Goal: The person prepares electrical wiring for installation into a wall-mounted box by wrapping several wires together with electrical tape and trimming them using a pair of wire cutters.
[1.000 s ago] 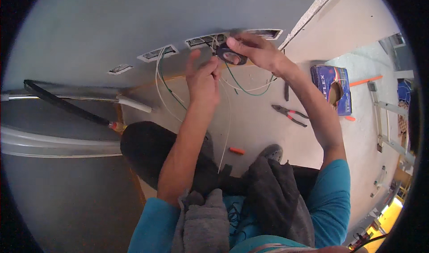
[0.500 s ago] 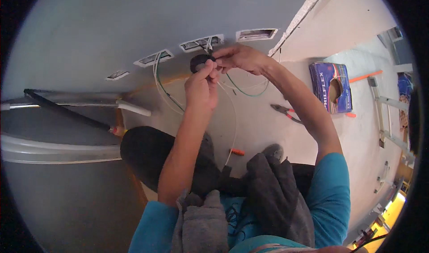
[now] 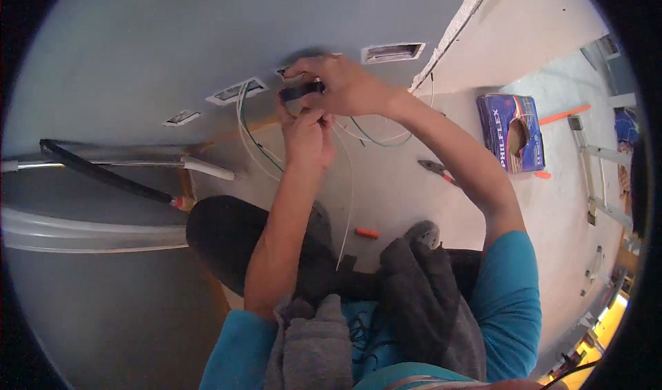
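Note:
Close to the grey wall, my right hand [image 3: 348, 86] curls its fingers round a roll of black tape [image 3: 301, 92]. Just below, my left hand [image 3: 305, 138] is closed, with a fingertip against the roll's near side. What its thumb and finger pinch is hidden. A thin white wire [image 3: 352, 183] hangs near the left hand and curves down to my legs. Behind the right hand, a wall box opening is mostly covered. A green wire [image 3: 379, 144] loops out beneath the right wrist.
White and green wires [image 3: 243, 114] hang from another wall opening [image 3: 236, 91]. Pliers [image 3: 439, 171] lie under my right forearm, near a blue cable box [image 3: 512, 133]. An orange piece [image 3: 367, 233] lies on the floor. Pipes [image 3: 89, 228] run along the left; a ladder-like frame [image 3: 598, 152] lies far right.
My right hand has shifted left and turned over the tape roll, covering the wall opening behind. The roll has tilted. The left hand has dropped slightly, and the hanging white wire has swung left.

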{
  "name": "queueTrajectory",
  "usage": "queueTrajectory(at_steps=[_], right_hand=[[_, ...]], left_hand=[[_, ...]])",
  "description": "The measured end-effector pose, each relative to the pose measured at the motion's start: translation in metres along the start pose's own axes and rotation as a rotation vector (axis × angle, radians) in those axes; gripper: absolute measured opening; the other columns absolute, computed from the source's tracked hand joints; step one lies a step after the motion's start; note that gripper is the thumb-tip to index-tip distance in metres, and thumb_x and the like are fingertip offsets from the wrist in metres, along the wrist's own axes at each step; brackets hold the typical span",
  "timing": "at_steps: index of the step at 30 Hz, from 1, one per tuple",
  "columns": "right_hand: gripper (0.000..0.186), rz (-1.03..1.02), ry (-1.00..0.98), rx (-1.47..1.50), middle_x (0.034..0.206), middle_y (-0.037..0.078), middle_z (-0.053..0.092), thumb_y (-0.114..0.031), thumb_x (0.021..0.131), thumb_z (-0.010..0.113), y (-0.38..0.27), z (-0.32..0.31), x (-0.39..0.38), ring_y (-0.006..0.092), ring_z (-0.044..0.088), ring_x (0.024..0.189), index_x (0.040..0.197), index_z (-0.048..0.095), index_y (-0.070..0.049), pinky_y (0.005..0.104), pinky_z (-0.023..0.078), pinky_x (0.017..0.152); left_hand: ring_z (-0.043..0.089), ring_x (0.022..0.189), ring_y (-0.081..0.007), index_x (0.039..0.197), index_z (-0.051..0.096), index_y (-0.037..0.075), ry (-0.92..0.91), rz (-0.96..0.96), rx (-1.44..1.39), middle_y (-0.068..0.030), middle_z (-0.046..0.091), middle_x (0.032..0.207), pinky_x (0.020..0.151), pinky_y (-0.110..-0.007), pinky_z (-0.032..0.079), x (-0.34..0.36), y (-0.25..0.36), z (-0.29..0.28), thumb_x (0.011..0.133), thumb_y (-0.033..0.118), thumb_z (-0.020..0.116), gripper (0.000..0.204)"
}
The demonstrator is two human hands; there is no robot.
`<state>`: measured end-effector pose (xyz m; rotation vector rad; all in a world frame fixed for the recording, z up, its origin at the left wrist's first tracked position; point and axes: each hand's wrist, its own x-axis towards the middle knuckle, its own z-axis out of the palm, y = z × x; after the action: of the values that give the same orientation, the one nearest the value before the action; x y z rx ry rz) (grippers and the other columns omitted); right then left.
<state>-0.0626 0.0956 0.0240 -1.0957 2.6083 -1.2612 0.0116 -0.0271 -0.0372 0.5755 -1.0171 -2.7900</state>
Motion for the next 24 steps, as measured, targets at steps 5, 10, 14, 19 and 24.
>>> queueTrajectory(at_steps=[5, 10, 14, 19, 24], right_hand=[[0.05, 0.374, 0.0, 0.339, 0.106, 0.006, 0.068, -0.047, 0.094, 0.069, -0.02, -0.053, -0.018, 0.0165, 0.061, 0.098, 0.125, 0.067, -0.007, 0.0314, 0.048, 0.087], [0.049, 0.611, -0.111, 0.592, 0.099, -0.001, 0.066, -0.051, 0.098, 0.064, 0.016, -0.039, -0.039, 0.0083, 0.051, 0.081, 0.123, 0.068, -0.009, 0.0238, 0.04, 0.073], [0.044, 0.591, -0.285, 0.735, 0.099, -0.003, 0.064, -0.045, 0.099, 0.064, 0.052, -0.031, -0.046, 0.008, 0.048, 0.079, 0.127, 0.066, -0.011, 0.0225, 0.037, 0.069], [0.04, 0.493, -0.312, 0.697, 0.101, -0.002, 0.063, -0.035, 0.101, 0.063, 0.055, -0.016, -0.039, 0.0105, 0.044, 0.075, 0.134, 0.064, -0.012, 0.0245, 0.039, 0.068], [0.035, 0.485, -0.276, 0.788, 0.108, 0.002, 0.068, -0.02, 0.1, 0.063, 0.06, -0.002, -0.035, 0.0121, 0.057, 0.089, 0.133, 0.064, -0.008, 0.0265, 0.046, 0.074]], left_hand=[[0.055, 0.071, -0.0159, 0.147, 0.032, 0.017, -0.013, -0.008, 0.034, -0.0065, 0.061, 0.085, 0.068, -0.031, 0.046, -0.008, 0.014, 0.014, 0.084, -0.007, 0.068, 0.076], [0.053, 0.067, -0.0157, 0.147, 0.031, 0.008, 0.006, -0.019, 0.072, -0.0082, 0.062, 0.081, 0.066, -0.031, 0.046, -0.008, 0.011, 0.012, 0.086, -0.006, 0.068, 0.074], [0.053, 0.066, -0.014, 0.149, 0.027, 0.0, 0.016, -0.051, 0.077, -0.0087, 0.064, 0.083, 0.064, -0.029, 0.045, -0.008, 0.007, 0.013, 0.088, -0.004, 0.069, 0.074], [0.058, 0.071, -0.0164, 0.132, 0.046, 0.003, 0.029, -0.088, 0.061, -0.0109, 0.065, 0.091, 0.065, -0.026, 0.047, -0.004, 0.008, 0.005, 0.085, -0.005, 0.071, 0.054], [0.056, 0.069, -0.0124, 0.138, 0.044, -0.004, 0.119, -0.081, 0.166, -0.0097, 0.066, 0.088, 0.062, -0.025, 0.044, -0.005, 0.005, 0.006, 0.091, 0.0, 0.071, 0.054]])
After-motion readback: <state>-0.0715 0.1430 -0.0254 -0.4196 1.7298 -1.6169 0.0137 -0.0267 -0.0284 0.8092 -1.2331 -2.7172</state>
